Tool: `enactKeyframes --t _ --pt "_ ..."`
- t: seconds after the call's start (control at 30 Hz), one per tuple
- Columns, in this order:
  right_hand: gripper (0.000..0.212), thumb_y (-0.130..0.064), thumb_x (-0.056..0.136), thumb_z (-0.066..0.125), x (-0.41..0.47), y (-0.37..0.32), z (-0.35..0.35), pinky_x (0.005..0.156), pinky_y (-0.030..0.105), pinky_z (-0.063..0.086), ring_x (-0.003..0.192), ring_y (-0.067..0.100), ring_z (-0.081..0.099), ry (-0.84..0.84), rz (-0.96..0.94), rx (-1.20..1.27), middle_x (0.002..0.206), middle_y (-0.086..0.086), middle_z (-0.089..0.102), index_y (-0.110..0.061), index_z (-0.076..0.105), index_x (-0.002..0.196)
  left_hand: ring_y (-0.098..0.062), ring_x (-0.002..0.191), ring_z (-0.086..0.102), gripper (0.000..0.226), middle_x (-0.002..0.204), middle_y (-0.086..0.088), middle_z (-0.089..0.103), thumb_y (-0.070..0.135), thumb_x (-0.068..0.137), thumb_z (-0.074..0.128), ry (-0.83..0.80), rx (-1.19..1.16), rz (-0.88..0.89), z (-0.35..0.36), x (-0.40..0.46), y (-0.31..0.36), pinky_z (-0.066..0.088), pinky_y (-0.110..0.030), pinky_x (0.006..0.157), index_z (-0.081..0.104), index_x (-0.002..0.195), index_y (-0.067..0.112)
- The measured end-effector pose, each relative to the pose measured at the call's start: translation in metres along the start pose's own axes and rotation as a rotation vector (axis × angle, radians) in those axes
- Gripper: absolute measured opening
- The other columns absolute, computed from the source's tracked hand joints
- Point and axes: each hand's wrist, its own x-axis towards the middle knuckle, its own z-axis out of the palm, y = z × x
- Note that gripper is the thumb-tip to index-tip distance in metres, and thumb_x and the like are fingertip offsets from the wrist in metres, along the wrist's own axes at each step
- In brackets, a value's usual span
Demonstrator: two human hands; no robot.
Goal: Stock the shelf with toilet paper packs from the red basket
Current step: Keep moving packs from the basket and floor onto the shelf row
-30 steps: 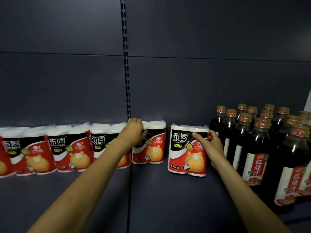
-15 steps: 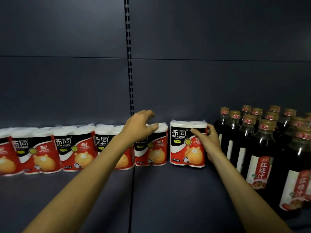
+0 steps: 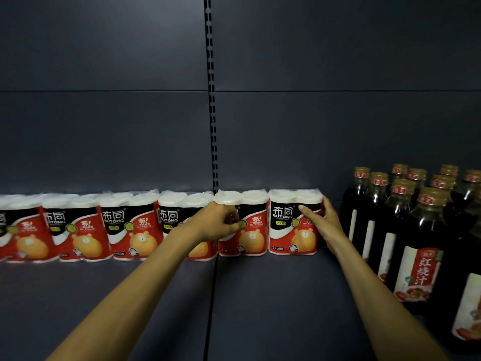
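Here the newest toilet paper pack [image 3: 292,222] stands upright at the right end of a row along the back of the dark shelf [image 3: 260,308], just beside its neighbour pack [image 3: 243,224]. The right hand [image 3: 321,220] is spread open around the newest pack's right edge, thumb on its front, fingers wrapped behind. The left hand [image 3: 218,221] is curled loosely, fingertips against the front of the neighbour pack, hiding part of its label. Six packs show in the row [image 3: 130,225], the leftmost cut off by the frame's edge; each is two white rolls in glossy, crinkled plastic printed red and black with an orange bear. To the right, near the right hand but apart from the packs, stands a cluster of dark glass bottles [image 3: 416,230] with gold caps, about ten visible, the far ones hard to count. Behind runs a matte grey back panel [image 3: 104,126] with a slotted upright [image 3: 212,100].
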Motion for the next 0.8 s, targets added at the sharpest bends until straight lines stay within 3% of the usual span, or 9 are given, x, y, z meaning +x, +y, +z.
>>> enactKeyframes --t 0.07,0.2,0.3,0.43,0.57,0.7,0.8 --pt "0.085 -0.065 0.055 0.081 0.006 0.008 -0.003 0.091 0.046 0.055 0.111 0.019 0.063 0.002 -0.011 -0.065 0.131 0.000 0.057 -0.050 0.044 0.130 -0.015 0.085 0.060 0.024 0.093 0.002 0.065 0.037 0.087 0.063 -0.022 -0.004 -0.013 0.003 -0.001 -0.003 0.051 -0.031 0.074 0.067 0.102 0.018" --pt "0.083 -0.067 0.060 0.075 0.005 0.008 -0.002 0.097 0.047 0.051 0.116 0.017 0.060 0.019 -0.047 -0.168 0.132 -0.004 0.058 -0.049 0.040 0.133 -0.015 0.092 0.062 0.027 0.102 0.001 0.068 0.035 0.087 0.062 -0.054 0.025 -0.061 0.006 -0.005 -0.009 0.054 -0.034 0.082 0.067 0.107 0.018" --pt "0.077 -0.053 0.075 0.071 -0.006 -0.003 0.002 0.100 0.045 0.048 0.120 0.021 0.057 0.031 -0.044 -0.260 0.134 0.001 0.057 -0.033 0.036 0.141 -0.016 0.097 0.064 0.029 0.105 0.002 0.069 0.036 0.088 0.061 -0.069 0.055 -0.086 0.007 -0.010 -0.010 0.053 -0.034 0.085 0.067 0.110 0.018" --pt "0.091 -0.066 0.070 0.065 -0.019 -0.012 0.001 0.102 0.048 0.044 0.125 0.030 0.051 0.067 0.016 -0.430 0.139 0.010 0.050 -0.021 0.035 0.142 -0.016 0.095 0.063 0.030 0.105 0.000 0.068 0.035 0.089 0.062 -0.062 0.088 -0.117 0.005 -0.020 -0.011 0.051 -0.031 0.082 0.066 0.112 0.017" --pt "0.071 -0.052 0.081 0.062 -0.046 -0.016 -0.004 0.095 0.042 0.046 0.120 0.037 0.052 0.078 0.144 -0.705 0.134 0.019 0.049 -0.005 0.044 0.130 -0.017 0.096 0.065 0.031 0.105 0.000 0.070 0.038 0.088 0.062 -0.049 0.112 -0.132 0.004 -0.038 -0.015 0.053 -0.035 0.085 0.066 0.110 0.017" --pt "0.052 -0.042 0.085 0.061 -0.078 -0.022 0.001 0.088 0.033 0.043 0.117 0.032 0.055 -0.109 0.176 -0.785 0.129 0.013 0.057 -0.011 0.052 0.125 -0.018 0.093 0.065 0.030 0.105 -0.002 0.070 0.034 0.086 0.064 -0.046 0.064 -0.154 0.002 -0.062 -0.020 0.053 -0.032 0.083 0.067 0.111 0.016" --pt "0.046 -0.034 0.085 0.064 -0.106 -0.038 0.023 0.085 0.025 0.041 0.110 0.024 0.057 -0.241 0.062 -0.783 0.123 0.008 0.060 -0.014 0.054 0.124 -0.015 0.085 0.063 0.032 0.103 -0.003 0.070 0.036 0.087 0.064 -0.045 0.058 -0.173 -0.005 -0.086 -0.027 0.050 -0.027 0.075 0.064 0.112 0.015"
